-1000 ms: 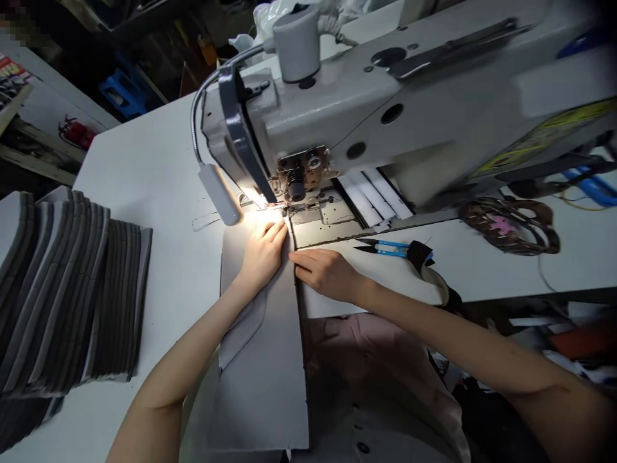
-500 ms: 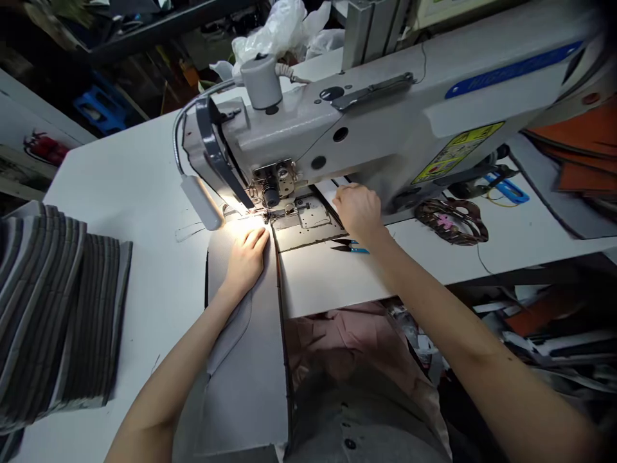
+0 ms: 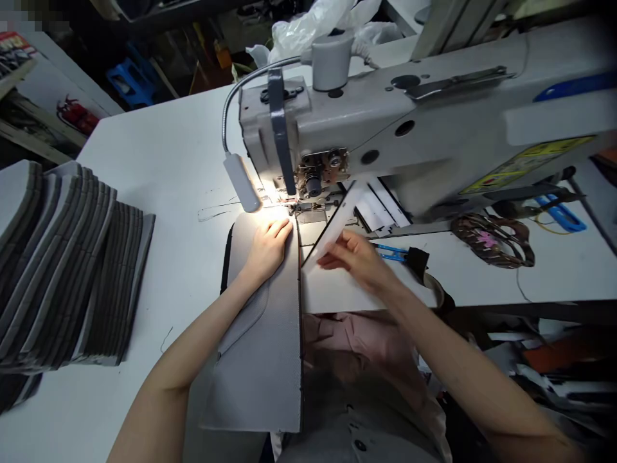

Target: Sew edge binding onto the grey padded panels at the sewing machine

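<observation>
Right hand has drawn back toward the body, pinching a white strip. Grey panel nearest, overhanging table edge; left hand flat on it. Beyond: sewing machine, more strips under its arm.

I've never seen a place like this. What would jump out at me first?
Probably the big grey sewing machine across the upper right, its lamp glowing near the needle. Below, the left hand rests on a grey panel while the right hand holds a dark-edged white strip. Grey padded pieces are piled at far left.
</observation>
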`<action>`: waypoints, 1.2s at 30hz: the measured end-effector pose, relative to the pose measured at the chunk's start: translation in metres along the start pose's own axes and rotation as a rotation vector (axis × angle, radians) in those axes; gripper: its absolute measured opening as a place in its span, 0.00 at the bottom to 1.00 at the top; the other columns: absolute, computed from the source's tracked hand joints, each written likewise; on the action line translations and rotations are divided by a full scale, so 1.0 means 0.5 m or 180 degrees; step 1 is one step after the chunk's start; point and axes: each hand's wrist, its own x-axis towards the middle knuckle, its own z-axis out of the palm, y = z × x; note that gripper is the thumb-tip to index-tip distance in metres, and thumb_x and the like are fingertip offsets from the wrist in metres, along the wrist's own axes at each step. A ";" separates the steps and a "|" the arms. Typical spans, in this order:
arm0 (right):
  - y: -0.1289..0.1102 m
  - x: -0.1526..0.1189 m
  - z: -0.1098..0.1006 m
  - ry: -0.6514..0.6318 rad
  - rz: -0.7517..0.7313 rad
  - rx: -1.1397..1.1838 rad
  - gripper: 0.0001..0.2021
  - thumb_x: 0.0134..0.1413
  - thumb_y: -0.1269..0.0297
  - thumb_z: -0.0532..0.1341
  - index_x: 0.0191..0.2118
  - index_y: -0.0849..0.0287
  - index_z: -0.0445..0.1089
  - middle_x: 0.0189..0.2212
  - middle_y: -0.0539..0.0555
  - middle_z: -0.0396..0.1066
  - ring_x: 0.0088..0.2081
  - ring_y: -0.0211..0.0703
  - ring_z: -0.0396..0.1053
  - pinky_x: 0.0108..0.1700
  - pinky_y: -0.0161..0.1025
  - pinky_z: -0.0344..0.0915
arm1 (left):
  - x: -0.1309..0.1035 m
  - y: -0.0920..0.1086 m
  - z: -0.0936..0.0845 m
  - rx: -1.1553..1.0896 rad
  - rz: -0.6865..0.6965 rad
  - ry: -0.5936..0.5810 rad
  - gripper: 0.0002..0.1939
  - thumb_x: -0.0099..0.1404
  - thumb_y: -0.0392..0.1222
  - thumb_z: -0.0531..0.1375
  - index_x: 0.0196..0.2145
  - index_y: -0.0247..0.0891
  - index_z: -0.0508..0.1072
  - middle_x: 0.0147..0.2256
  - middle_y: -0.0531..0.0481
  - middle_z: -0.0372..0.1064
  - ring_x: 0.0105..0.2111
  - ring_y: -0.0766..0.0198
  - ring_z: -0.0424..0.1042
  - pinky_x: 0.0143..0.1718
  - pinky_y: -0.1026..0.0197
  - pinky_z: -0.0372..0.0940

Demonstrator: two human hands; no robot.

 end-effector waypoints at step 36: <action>0.031 -0.151 0.112 -0.1477 0.1844 0.0660 0.13 0.46 0.54 0.61 0.22 0.57 0.62 0.13 0.44 0.60 0.15 0.29 0.52 0.17 0.29 0.47 | -0.009 -0.002 -0.016 -0.0781 -0.0008 0.0207 0.17 0.71 0.34 0.46 0.51 0.39 0.70 0.56 0.44 0.71 0.53 0.55 0.68 0.57 0.49 0.63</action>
